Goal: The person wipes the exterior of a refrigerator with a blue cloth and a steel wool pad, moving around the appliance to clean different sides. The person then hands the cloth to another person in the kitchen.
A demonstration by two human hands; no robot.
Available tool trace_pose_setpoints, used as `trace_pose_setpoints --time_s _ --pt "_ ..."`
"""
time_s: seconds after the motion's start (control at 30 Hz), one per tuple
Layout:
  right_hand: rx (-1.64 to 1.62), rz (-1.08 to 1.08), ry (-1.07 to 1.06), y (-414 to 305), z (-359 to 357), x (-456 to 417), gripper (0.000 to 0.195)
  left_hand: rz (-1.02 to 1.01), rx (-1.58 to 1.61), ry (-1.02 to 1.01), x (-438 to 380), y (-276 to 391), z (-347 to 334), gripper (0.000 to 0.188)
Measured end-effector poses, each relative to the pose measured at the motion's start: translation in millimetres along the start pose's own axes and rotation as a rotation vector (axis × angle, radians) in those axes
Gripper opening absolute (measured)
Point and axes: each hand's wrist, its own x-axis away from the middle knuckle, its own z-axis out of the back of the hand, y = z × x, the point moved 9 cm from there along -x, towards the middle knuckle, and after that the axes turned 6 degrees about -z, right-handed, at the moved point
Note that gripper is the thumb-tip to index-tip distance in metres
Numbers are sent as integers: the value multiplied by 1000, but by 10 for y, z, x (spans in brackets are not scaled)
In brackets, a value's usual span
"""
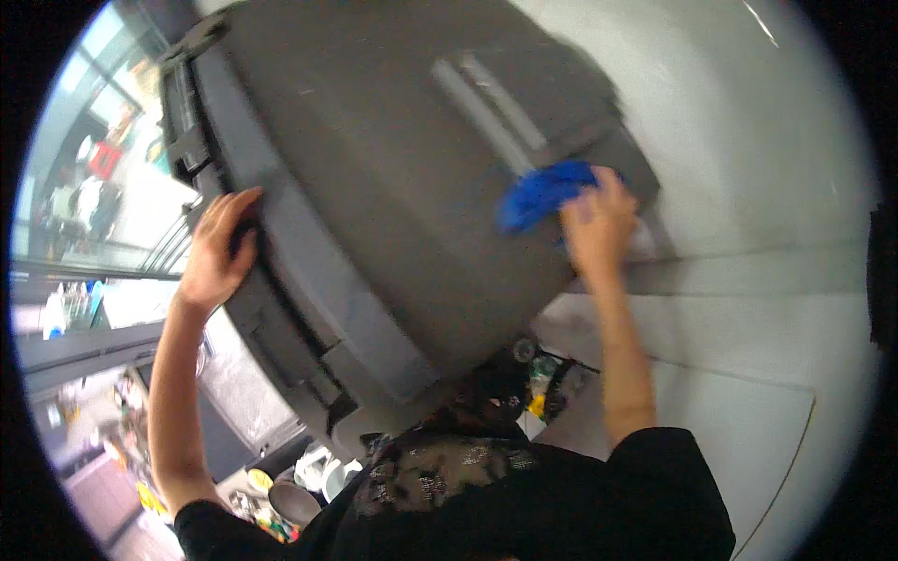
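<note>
A large dark grey panel (393,175), seemingly part of an appliance or casing, fills the middle of the head view, tilted against a pale wall. My right hand (603,224) is closed on a blue cloth (544,196), which lies against the panel's surface at its right part. Two light strips (491,112) run side by side just above the cloth. On the left, my left hand (224,245) rests on the panel's long edge rail (280,203), thumb and fingers apart around the edge. The right hand is blurred.
The pale wall (736,175) stands close on the right. Below the panel are a green and yellow bottle (540,386) and dark clutter. At the lower left are a round pan (295,502) and white containers (316,466). Window frames (91,266) line the left side.
</note>
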Motion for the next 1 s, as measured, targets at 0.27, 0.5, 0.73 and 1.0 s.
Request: trace_pose_setpoints --time_s 0.27,0.5,0.73,1.0 --pt "-168 456 -140 -1076 118 563 29 -48 75 11 -52 140 -18 56" --pt "-230 616 -67 -2413 -690 -721 37 -6 -13 50 -70 231 -52 60" --pt "-530 538 -69 -2808 175 -149 83 170 113 183 96 269 -74 73" --pt "-543 399 -645 -2467 -248 373 87 227 -23 281 71 190 -25 75"
